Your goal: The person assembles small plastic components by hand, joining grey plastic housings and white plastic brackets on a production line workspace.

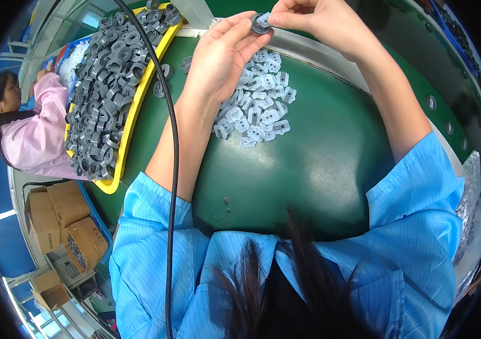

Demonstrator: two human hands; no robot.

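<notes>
Near the far edge of the green table, my left hand (223, 51) holds a dark grey round plastic part (258, 25) between thumb and fingers. My right hand (314, 20) pinches a small pale translucent plastic piece (263, 20) against that round part. Whether the piece sits inside it or only touches it, I cannot tell. Just below my hands lies a loose pile of similar pale translucent pieces (260, 104). To the left of my left forearm, a yellow tray (122, 164) is heaped with dark grey round parts (113, 79).
A black cable (173, 169) hangs down across the view, over my left arm. A metal rail (331, 59) runs along the far table edge. Several grey parts (449, 127) lie beyond it. Left are a co-worker in pink (40, 124) and cardboard boxes (65, 206); right, clear plastic bags (472, 243).
</notes>
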